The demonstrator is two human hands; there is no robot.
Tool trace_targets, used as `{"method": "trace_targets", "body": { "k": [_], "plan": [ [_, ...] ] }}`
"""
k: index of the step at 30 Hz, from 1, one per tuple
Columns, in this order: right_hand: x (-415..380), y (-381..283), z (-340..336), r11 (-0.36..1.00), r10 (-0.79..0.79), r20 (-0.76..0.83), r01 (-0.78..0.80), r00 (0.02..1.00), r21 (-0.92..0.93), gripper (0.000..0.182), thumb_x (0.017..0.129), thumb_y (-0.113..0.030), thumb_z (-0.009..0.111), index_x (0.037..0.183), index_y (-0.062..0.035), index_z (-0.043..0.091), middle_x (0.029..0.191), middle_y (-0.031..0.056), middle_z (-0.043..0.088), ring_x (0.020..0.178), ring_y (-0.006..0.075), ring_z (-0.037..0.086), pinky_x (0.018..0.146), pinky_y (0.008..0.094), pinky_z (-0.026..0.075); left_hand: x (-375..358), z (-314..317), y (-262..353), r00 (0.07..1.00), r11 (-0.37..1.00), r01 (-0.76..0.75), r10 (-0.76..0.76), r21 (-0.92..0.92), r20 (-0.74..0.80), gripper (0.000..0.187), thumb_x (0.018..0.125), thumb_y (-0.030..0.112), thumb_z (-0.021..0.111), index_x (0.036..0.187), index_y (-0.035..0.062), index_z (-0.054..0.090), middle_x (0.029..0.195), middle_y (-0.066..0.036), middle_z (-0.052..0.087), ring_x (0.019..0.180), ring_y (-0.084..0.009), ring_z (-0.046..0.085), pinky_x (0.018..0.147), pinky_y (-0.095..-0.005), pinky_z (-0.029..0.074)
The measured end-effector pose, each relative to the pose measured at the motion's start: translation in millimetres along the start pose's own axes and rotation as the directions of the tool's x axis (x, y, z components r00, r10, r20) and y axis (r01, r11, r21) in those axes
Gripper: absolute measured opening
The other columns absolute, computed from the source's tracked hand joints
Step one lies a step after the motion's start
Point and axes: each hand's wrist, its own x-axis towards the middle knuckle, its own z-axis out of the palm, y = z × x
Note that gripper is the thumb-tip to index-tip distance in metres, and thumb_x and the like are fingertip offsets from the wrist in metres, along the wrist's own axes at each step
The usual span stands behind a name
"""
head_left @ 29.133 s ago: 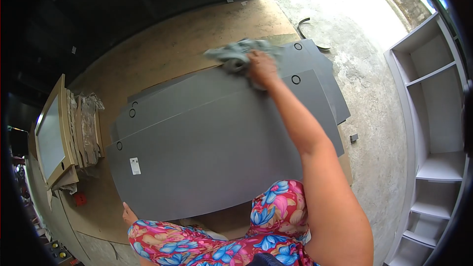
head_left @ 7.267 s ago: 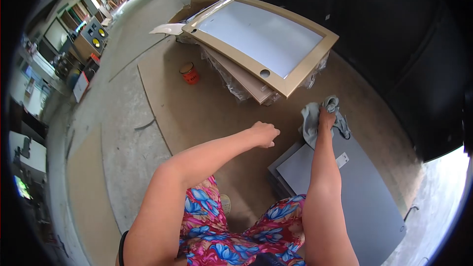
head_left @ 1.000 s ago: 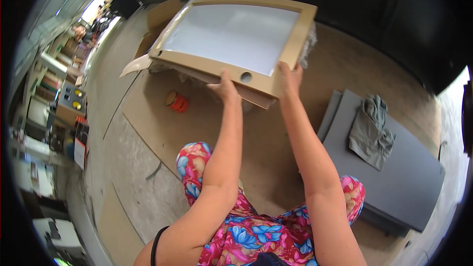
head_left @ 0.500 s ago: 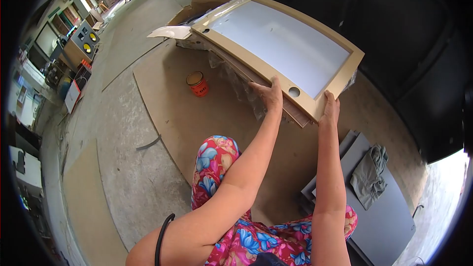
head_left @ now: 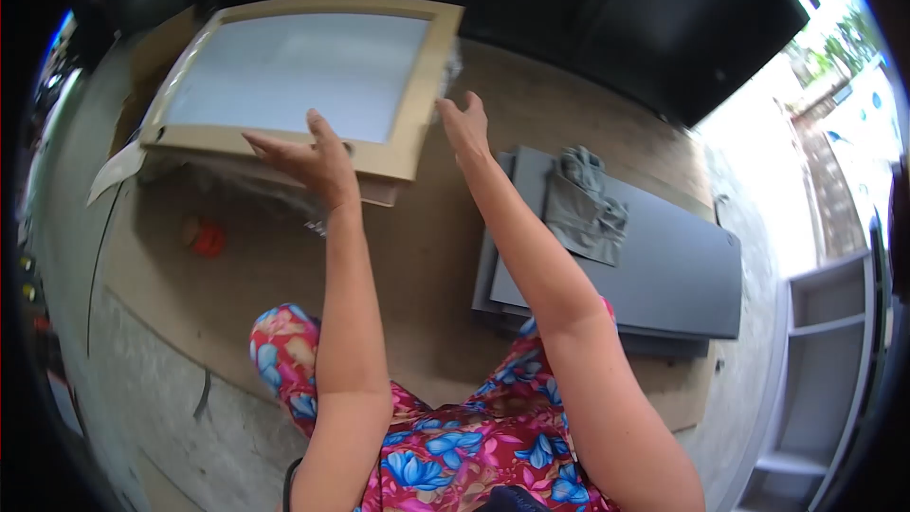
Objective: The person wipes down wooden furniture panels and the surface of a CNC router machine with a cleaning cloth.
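One pale, flat panel with a gold-coloured frame is lying on a stack at upper left, with a small red can sitting nearer. Left hand is hanging spread at its near edge, can't tell if touching. Right hand is reaching just beside its right side, thumb and fingers apart. Crumpled grey cloth is lying on dark grey boards
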Motion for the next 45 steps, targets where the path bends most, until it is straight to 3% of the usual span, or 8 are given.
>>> {"method": "trace_targets", "body": {
  "k": [6, 11, 16, 20, 27, 30, 35, 45],
  "plan": [
    [29.4, 38.8, -150.2, 0.558, -0.095, 0.148, 0.176, 0.984, -0.811, 0.09, 0.066, -0.055, 0.067, 0.138, -0.0136, 0.033, 0.141, 0.0236, 0.027, 0.131, 0.0394, 0.026, 0.102, 0.0487, 0.03, -34.1, -8.4, 71.2, 0.964, 0.901, -0.06, 0.163, -0.429, 0.208, 0.063, 0.084, 0.012, 0.054, 0.139, 0.004, 0.023, 0.129, -0.02, 0.044, 0.115, -0.0294, 0.047, 0.098, -0.042, 0.035],
    [-17.5, 151.0, -243.2, 0.469, 0.104, 0.209, 0.137, 0.972, -0.873, 0.101, 0.063, -0.066, 0.065, 0.139, -0.011, 0.029, 0.144, 0.0263, 0.017, 0.132, 0.0435, 0.02, 0.105, 0.0471, 0.026, -64.3, -7.4, 95.1, 0.904, 0.814, 0.031, 0.224, -0.58, 0.363, 0.05, 0.086, 0.01, 0.051, 0.132, 0.0008, 0.036, 0.112, -0.015, 0.057, 0.095, -0.0203, 0.059, 0.082, -0.0315, 0.047],
    [-111.9, 176.9, -251.8, 0.432, -0.313, 0.291, 0.408, 0.904, -0.804, 0.063, 0.073, -0.042, 0.067, 0.12, -0.0041, 0.05, 0.133, 0.0258, 0.037, 0.12, 0.0419, 0.037, 0.099, 0.0474, 0.032, -96.0, -10.3, 105.0, 0.774, 0.848, -0.003, 0.338, -0.531, 0.535, 0.032, 0.087, 0.008, 0.051, 0.118, 0.0005, 0.052, 0.096, -0.011, 0.064, 0.089, -0.0193, 0.062, 0.078, -0.0305, 0.049],
    [-127.7, 200.5, -301.4, 0.383, -0.361, 0.279, 0.415, 0.89, -0.825, 0.051, 0.072, -0.024, 0.069, 0.118, -0.0087, 0.053, 0.126, 0.0249, 0.044, 0.114, 0.041, 0.044, 0.093, 0.0467, 0.038, -106.0, -29.5, 116.1, 0.513, 0.805, -0.157, 0.561, -0.572, 0.65, 0.031, 0.083, 0.006, 0.054, 0.113, 0.0036, 0.055, 0.093, -0.015, 0.064, 0.083, -0.0254, 0.064, 0.074, -0.032, 0.05],
    [-90.4, 189.0, -343.3, 0.644, 0.05, -0.509, -0.417, 0.859, -0.641, 0.054, 0.071, -0.019, 0.067, 0.121, -0.0046, 0.05, 0.12, 0.0268, 0.05, 0.106, 0.0416, 0.051, 0.089, 0.0435, 0.042, -95.7, -65.4, 90.1, -0.134, 0.842, -0.429, 0.299, -0.327, 0.945, 0.039, 0.082, 0.027, 0.058, 0.115, 0.0062, 0.052, 0.101, -0.017, 0.058, 0.094, -0.0337, 0.058, 0.082, -0.0428, 0.047],
    [-64.9, 179.3, -323.9, 0.738, 0.199, 0.066, -0.105, 0.978, -0.666, 0.064, 0.069, -0.027, 0.07, 0.122, 0.0011, 0.048, 0.116, 0.0271, 0.054, 0.107, 0.0366, 0.053, 0.091, 0.0396, 0.042, -95.6, -63.5, 69.6, -0.23, 0.849, -0.484, 0.109, -0.211, 0.967, 0.04, 0.082, 0.026, 0.058, 0.116, 0.0064, 0.05, 0.104, -0.018, 0.057, 0.097, -0.0349, 0.057, 0.082, -0.0441, 0.047],
    [-100.2, 54.2, -197.0, 0.694, 0.449, 0.766, 0.36, 0.461, -0.624, 0.061, 0.073, -0.031, 0.07, 0.123, -0.0028, 0.051, 0.11, 0.0159, 0.06, 0.101, 0.024, 0.058, 0.085, 0.0343, 0.045, -91.5, -61.2, 47.8, -0.234, 0.865, -0.492, -0.016, -0.104, 0.972, 0.037, 0.083, 0.025, 0.057, 0.113, 0.0041, 0.05, 0.104, -0.019, 0.057, 0.099, -0.036, 0.055, 0.082, -0.0461, 0.046],
    [-166.2, -7.2, -138.4, 0.701, 0.325, 0.846, 0.493, 0.422, -0.515, 0.044, 0.072, -0.019, 0.064, 0.115, -0.0103, 0.056, 0.105, 0.0184, 0.054, 0.097, 0.0357, 0.056, 0.084, 0.0412, 0.046, -46.7, -54.0, 75.2, 0.002, 0.896, -0.443, -0.032, 0.03, 0.999, 0.04, 0.08, 0.016, 0.06, 0.115, 0.0009, 0.047, 0.096, -0.019, 0.057, 0.088, -0.0365, 0.058, 0.075, -0.0438, 0.047]
  ]
}}
